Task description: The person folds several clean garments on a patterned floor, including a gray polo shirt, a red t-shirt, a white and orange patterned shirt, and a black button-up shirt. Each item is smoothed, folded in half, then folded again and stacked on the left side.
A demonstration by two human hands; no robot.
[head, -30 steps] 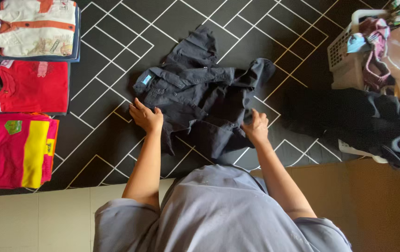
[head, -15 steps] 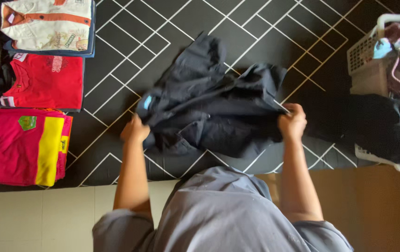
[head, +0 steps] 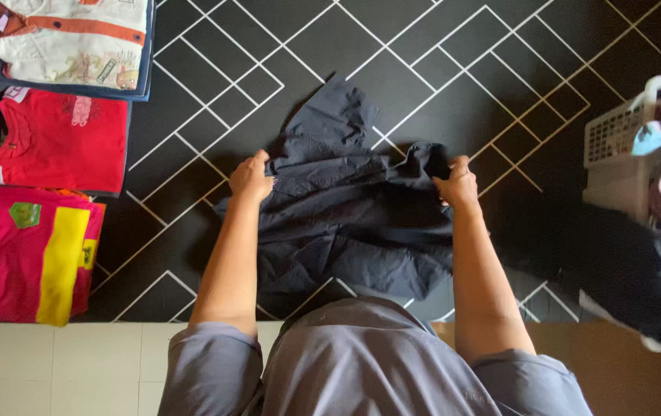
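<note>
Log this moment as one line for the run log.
left hand: gripping dark shirt | right hand: gripping same shirt | surface: black patterned mat | left: folded red shirt | right: laundry basket

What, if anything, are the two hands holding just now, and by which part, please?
Both grip the dark navy shirt along its upper edge: the left hand at its left end, the right hand at its right end.

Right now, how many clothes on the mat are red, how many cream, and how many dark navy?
Red: 2, a red shirt and a red-and-yellow shirt.
Cream: 1, the cream shirt.
Dark navy: 1, the navy shirt.
Total: 4.
</note>
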